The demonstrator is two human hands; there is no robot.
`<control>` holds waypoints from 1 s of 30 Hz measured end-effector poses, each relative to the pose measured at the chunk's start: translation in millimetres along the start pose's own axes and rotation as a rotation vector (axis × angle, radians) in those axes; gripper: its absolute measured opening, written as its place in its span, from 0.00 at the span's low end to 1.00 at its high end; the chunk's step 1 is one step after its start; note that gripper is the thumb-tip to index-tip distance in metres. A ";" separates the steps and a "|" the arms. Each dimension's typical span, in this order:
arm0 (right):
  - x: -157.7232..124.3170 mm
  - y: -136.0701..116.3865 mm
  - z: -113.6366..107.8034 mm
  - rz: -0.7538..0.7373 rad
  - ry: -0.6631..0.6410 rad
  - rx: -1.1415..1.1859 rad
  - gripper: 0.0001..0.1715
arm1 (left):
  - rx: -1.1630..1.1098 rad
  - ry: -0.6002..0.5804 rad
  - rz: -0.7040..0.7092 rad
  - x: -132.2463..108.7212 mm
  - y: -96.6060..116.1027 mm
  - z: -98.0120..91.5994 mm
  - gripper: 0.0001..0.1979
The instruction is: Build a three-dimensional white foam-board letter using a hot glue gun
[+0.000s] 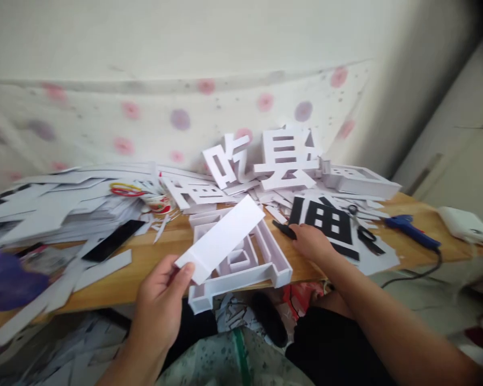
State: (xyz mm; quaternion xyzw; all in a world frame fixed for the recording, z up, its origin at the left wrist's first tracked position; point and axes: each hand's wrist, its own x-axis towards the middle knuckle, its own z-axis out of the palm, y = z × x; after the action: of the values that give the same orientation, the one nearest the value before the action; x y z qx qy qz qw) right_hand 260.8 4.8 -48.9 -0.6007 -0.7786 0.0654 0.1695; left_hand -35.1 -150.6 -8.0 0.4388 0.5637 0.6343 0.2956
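Observation:
My left hand (165, 289) pinches one end of a white foam-board strip (225, 236), which is tilted up over a hollow white foam-board frame (241, 279). That frame lies at the table's front edge, with walls and smaller partitions inside. To its right, my right hand (312, 241) closes on a slim black tool (284, 229), low at the tabletop; its exact kind does not show clearly. Just beyond that hand lies a black-and-white cut-out character panel (328, 222).
Scissors (364, 230) and a blue glue gun (414, 230) with its cord lie on the right. White raised characters (285, 155) stand at the back. Stacked foam-board sheets (76, 203), a black phone-like slab (112, 240) and a paper cup (159, 203) occupy the left.

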 end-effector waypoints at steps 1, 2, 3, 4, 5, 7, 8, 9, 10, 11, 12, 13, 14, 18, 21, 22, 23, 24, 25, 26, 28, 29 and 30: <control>1.6 0.7 -3.4 0.010 0.015 0.016 0.20 | -0.015 -0.015 0.006 -0.5 -1.4 -2.4 0.15; 0.8 1.2 -9.6 0.021 0.037 0.038 0.21 | -0.035 -0.026 0.002 -1.0 -2.9 -5.2 0.14; -3.0 1.0 -18.2 0.037 0.071 0.079 0.22 | -0.048 -0.028 -0.003 -1.8 -4.2 -8.2 0.13; -10.3 -0.9 -28.5 0.058 0.107 0.120 0.25 | -0.037 -0.010 0.006 -2.9 -5.2 -11.2 0.13; -21.0 -5.0 -39.2 0.069 0.157 0.213 0.27 | -0.008 0.007 0.022 -4.3 -5.7 -14.0 0.13; -50.9 -21.6 -58.0 0.007 0.306 0.757 0.30 | 0.071 0.025 0.071 -7.8 -5.3 -18.4 0.13; -68.2 -34.3 -64.3 -0.084 0.285 0.879 0.31 | 0.108 0.021 0.095 -9.9 -4.4 -19.8 0.12; -85.3 -49.4 -68.2 -0.185 0.261 0.888 0.30 | 0.138 0.015 0.116 -12.1 -3.1 -20.7 0.12; -101.0 -66.1 -69.5 -0.285 0.248 0.814 0.29 | 0.162 0.009 0.132 -14.3 -1.7 -21.1 0.11; -114.3 -83.4 -68.8 -0.397 0.237 0.714 0.29 | 0.177 0.005 0.146 -16.5 -0.1 -21.3 0.10; -124.6 -100.0 -66.4 -0.493 0.255 0.648 0.30 | 0.184 0.000 0.158 -18.5 1.5 -21.4 0.10; -131.8 -115.0 -63.0 -0.566 0.226 0.591 0.31 | 0.186 -0.007 0.165 -20.4 2.9 -21.7 0.09; -136.2 -127.5 -59.3 -0.621 0.217 0.550 0.33 | 0.182 -0.012 0.171 -22.2 4.2 -22.2 0.09; -138.4 -150.1 -49.7 -0.711 0.229 0.490 0.35 | 0.168 -0.035 0.171 -27.3 8.5 -27.6 0.09; -138.1 -151.1 -49.5 -0.734 0.200 0.470 0.36 | 0.185 -0.045 0.178 -29.1 12.8 -32.4 0.09; -138.7 -151.2 -49.7 -0.740 0.192 0.465 0.35 | 0.189 -0.047 0.183 -29.6 14.6 -33.8 0.09; -139.4 -151.5 -49.6 -0.745 0.190 0.462 0.35 | 0.194 -0.050 0.186 -30.1 16.4 -35.0 0.09; -140.3 -152.2 -49.2 -0.747 0.190 0.460 0.35 | 0.199 -0.054 0.190 -30.8 18.2 -36.0 0.09; -141.2 -153.1 -48.6 -0.748 0.193 0.461 0.34 | 0.204 -0.056 0.194 -31.5 19.9 -36.9 0.10; -142.0 -154.2 -47.7 -0.748 0.197 0.464 0.34 | 0.209 -0.058 0.198 -32.3 21.4 -37.7 0.10; -143.3 -156.3 -46.1 -0.748 0.203 0.471 0.34 | 0.225 -0.071 0.197 -33.9 23.8 -38.9 0.10; -143.7 -157.1 -45.5 -0.751 0.203 0.476 0.34 | 0.232 -0.077 0.195 -34.5 24.6 -39.2 0.10; -143.9 -157.8 -45.2 -0.753 0.201 0.480 0.34 | 0.237 -0.081 0.196 -35.0 25.3 -39.5 0.10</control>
State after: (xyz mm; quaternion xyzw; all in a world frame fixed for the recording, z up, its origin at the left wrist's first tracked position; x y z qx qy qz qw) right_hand 164.0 -180.2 14.9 -0.2228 -0.8851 0.1193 0.3907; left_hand -51.8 -203.8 9.7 0.5487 0.5768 0.5708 0.2008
